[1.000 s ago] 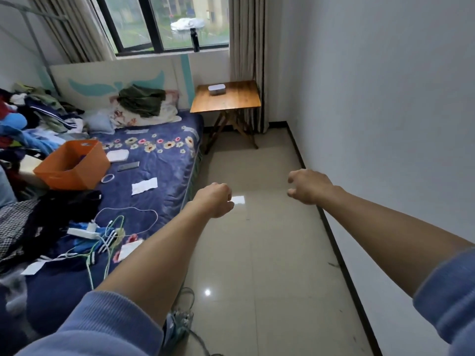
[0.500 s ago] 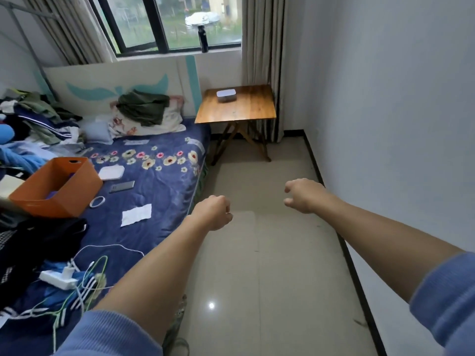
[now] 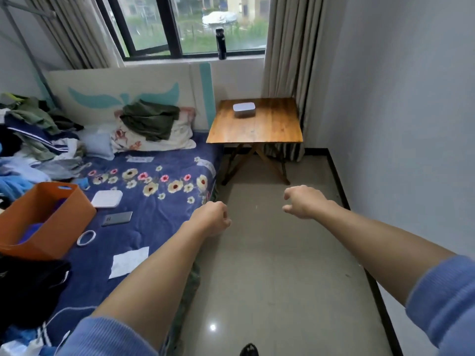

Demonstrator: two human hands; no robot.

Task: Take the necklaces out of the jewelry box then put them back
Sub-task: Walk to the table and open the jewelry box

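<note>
A small pale grey jewelry box (image 3: 243, 110) with its lid down sits near the back of a wooden folding table (image 3: 267, 129) under the window. No necklaces show. Both my arms stretch forward over the floor, well short of the table. My left hand (image 3: 212, 218) is curled into a fist and holds nothing. My right hand (image 3: 302, 202) hangs with loosely curled fingers, thumb apart, also holding nothing.
A bed (image 3: 154, 201) with a blue floral cover fills the left side, carrying an orange bin (image 3: 59, 227), a phone (image 3: 117, 218), a white pad (image 3: 106, 199), papers and piled clothes. A white wall (image 3: 398, 124) runs along the right. Tiled floor (image 3: 270, 265) leads to the table.
The view has moved closer to the table, which now looks larger. My right hand's fingers have loosened from a fist. Both arms stay stretched out ahead.
</note>
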